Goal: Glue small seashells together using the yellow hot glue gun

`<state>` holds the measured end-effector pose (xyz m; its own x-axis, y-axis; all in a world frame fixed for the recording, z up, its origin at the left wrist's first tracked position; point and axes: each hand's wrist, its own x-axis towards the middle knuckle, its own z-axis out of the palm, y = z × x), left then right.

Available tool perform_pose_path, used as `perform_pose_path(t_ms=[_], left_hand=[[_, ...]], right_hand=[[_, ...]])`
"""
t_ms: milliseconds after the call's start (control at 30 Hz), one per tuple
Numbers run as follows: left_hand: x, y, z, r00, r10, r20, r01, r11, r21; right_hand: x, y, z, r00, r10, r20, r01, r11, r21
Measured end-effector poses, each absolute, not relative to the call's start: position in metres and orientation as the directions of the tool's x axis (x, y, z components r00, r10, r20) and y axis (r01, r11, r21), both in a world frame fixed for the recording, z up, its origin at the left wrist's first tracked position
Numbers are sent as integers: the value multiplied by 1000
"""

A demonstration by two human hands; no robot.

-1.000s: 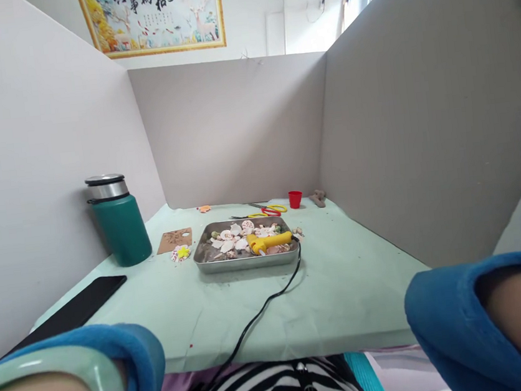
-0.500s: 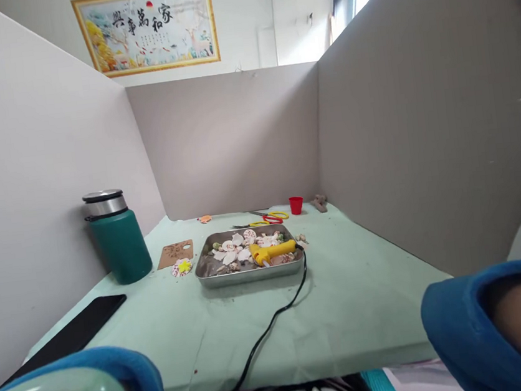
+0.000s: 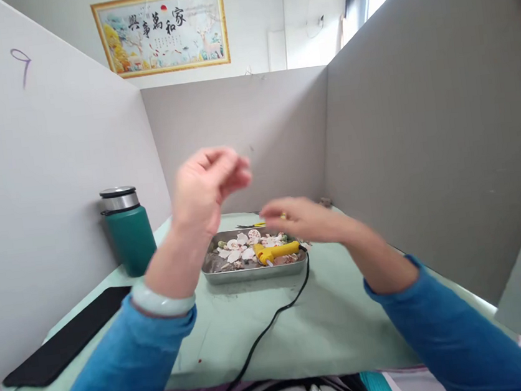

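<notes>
My left hand [image 3: 204,192] is raised in the air behind the tray's left part as I see it, palm side turned inward. Its fingers are bent in, but motion smears them and any content is hidden. Lower and to the right, my right hand [image 3: 298,219] hovers over the tray's far right side, fingers stretched leftward and loosely apart, nothing seen in them. The metal tray [image 3: 255,274] holds white petal-like pieces [image 3: 233,257] and other small bits. A yellow glue gun [image 3: 279,252] lies across its right side, its black cord [image 3: 278,311] trailing to the front edge.
A green bottle [image 3: 131,241] stands at the left wall, with a black phone-like slab [image 3: 69,336] in front. Yellow-handled scissors [image 3: 258,224] lie behind the tray, partly covered by my right hand. Grey panels [image 3: 422,127] enclose the green-covered table [image 3: 341,324] on three sides.
Both my hands have come up and forward into view, from the bottom corners to above the tray. The view has shifted slightly. The glue gun and tray look unmoved.
</notes>
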<state>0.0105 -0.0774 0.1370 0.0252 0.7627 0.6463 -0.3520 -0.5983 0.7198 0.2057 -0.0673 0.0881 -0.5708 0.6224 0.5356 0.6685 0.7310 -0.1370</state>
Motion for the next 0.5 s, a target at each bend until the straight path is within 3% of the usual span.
perform_pose_path(t_ms=[67, 133, 267, 367, 500], left_hand=[[17, -57, 113, 112, 844, 525, -249, -487, 837], [20, -30, 84, 123, 912, 391, -130, -376, 917], [16, 10, 37, 33, 957, 287, -65, -285, 956], [7, 22, 18, -5, 961, 277, -58, -277, 959], [2, 29, 7, -83, 956, 282, 2, -283, 959]], right_hand=[[198, -53, 65, -619, 752, 227, 762, 645, -60], [192, -39, 42, -539, 835, 107, 842, 539, 37], [189, -26, 18, -401, 902, 159, 916, 399, 47], [193, -24, 15, -378, 911, 167, 925, 380, 22], [204, -21, 17, -236, 882, 408, 920, 338, -197]])
